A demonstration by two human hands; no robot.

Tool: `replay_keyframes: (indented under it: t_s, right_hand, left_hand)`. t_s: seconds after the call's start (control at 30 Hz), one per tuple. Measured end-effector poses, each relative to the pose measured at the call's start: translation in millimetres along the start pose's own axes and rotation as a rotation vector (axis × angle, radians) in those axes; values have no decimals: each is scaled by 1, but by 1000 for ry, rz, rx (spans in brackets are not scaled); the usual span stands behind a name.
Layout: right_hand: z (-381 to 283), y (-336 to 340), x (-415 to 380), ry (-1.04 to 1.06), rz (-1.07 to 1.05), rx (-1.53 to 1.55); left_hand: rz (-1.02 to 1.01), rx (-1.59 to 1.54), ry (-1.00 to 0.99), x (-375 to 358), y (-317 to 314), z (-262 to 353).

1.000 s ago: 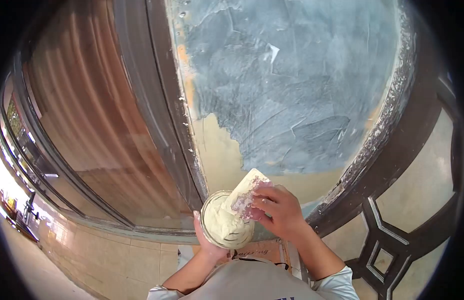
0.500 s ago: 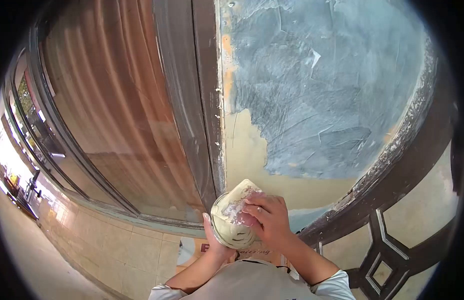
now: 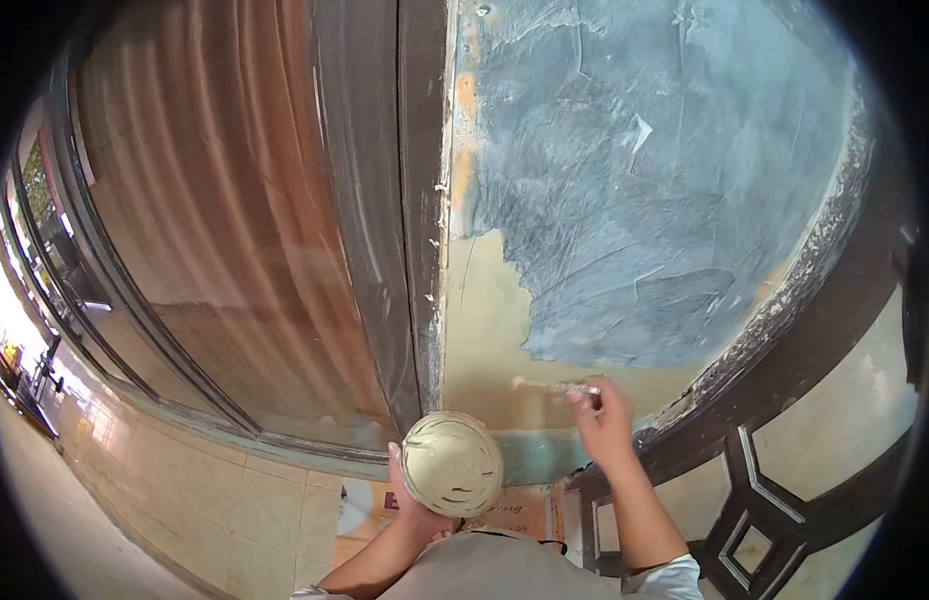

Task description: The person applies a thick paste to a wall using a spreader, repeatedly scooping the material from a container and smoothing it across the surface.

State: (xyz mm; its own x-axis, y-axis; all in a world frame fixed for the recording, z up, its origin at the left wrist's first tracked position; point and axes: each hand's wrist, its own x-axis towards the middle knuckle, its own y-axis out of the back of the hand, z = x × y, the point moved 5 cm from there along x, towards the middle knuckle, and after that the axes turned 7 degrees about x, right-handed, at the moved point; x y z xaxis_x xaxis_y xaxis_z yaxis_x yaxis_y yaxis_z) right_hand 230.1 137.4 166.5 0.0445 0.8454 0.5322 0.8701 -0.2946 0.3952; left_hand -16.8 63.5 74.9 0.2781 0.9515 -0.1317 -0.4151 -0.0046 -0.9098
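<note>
Here we are, with our left hand (image 3: pixel 415 505) cupped around the side of one round container (image 3: pixel 452 464), its cream paste facing up. Our right hand (image 3: pixel 607 425) is closed, pinching one flat spreader (image 3: pixel 557 387) between thumb and fingers; it shows nearly edge-on, a little blurred, with cream at its far end. It sits above and to the right of the container, apart from it, in front of the panel's lower part; whether it touches the surface, we cannot tell.

Out on the one big panel, we see two main zones. Cream coating (image 3: pixel 485 335) fills the lower left and runs in a band along the bottom; we judge that part covered. The much larger blue-grey area (image 3: pixel 635 220) above lacks that cream layer, so by our reading most of the panel remains uncoated, along with one blue-green strip (image 3: pixel 535 455) below.

Left of it stands a dark frame (image 3: pixel 360 150), then one reddish-brown curtain (image 3: pixel 225 200). Below, we spot printed cardboard (image 3: pixel 515 510) and a dark lattice (image 3: pixel 785 535) at lower right.
</note>
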Motion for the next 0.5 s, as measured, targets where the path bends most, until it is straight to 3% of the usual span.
replay_keyframes:
  t_s: [0.23, 0.3, 0.4, 0.5]
  right_hand:
    - [7, 25, 28, 10, -25, -372]
    - [14, 17, 32, 155, -129, -537]
    - [17, 5, 38, 197, -182, -623]
    - [4, 12, 56, 222, -78, -676]
  left_hand:
    - [28, 13, -17, 6, 20, -1]
    - [63, 63, -29, 10, 30, -3]
    - [-1, 101, -43, 11, 31, -3]
    - [-6, 87, -12, 9, 30, -3]
